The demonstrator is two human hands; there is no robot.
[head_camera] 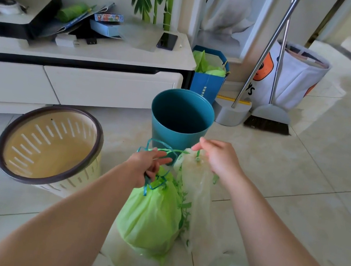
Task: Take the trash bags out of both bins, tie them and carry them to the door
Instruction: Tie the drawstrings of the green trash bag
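Head view: a person stands over two emptied bins on a tiled floor, a teal bin [182,115] upright and a beige bin [50,146] tipped toward the camera, both without liners. The left hand [148,166] has its fingers curled round the teal drawstring of a green bag [152,212], cinched at the neck and hanging low in front of the bins. The right hand [217,157] pinches the gathered top of a clear bag [194,194], just beside the green one and touching it; its green cord looks knotted, though the blur leaves that unsure. A cord loop [162,148] runs between the two hands.

Emptying appears done and tying is at or near its end. The next move likely calls for a firm grip on both necks, a lift clear of the floor, and a turn toward the door, which is not in view.
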